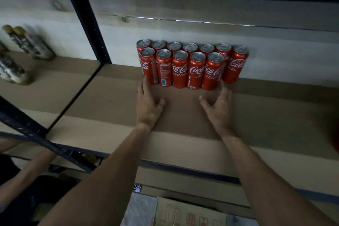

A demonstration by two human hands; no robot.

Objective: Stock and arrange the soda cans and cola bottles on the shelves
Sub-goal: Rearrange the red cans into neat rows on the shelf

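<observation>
Up close, a dark metal shelving rack (86, 24) with a tan board shelf (275, 115) fills the view, backed by a wall of pale wooden planks (201, 5). Two bare forearms reach over the shelf's front edge from below. The left hand (148, 104) lies on the board, its fingers (145, 86) straight and together and its thumb spread aside. Its fingertips are at the base of the leftmost front can, apparently touching it. The right hand (220, 108) mirrors it, fingers (224, 88) straight and thumb apart, the tips just beside the rightmost can of the front row. Neither hand grips anything. Between them, at the back of the shelf against the planks, stand twelve slim red Coca-Cola cans with silver tops (197, 71), upright and touching. Seven are in the back row and five in front, with the back row's last can in full view at the right end. In the neighbouring bay to the left, beyond the rack's upright post, blurred bottles with yellowish caps and mottled dark-and-white wraps (29, 44) stand on another tan board; what they hold cannot be told. Another person's forearm (34, 165) shows at lower left under the rack's diagonal brace. A brown cardboard box (190, 213) with red printed marks sits below the shelf.
</observation>
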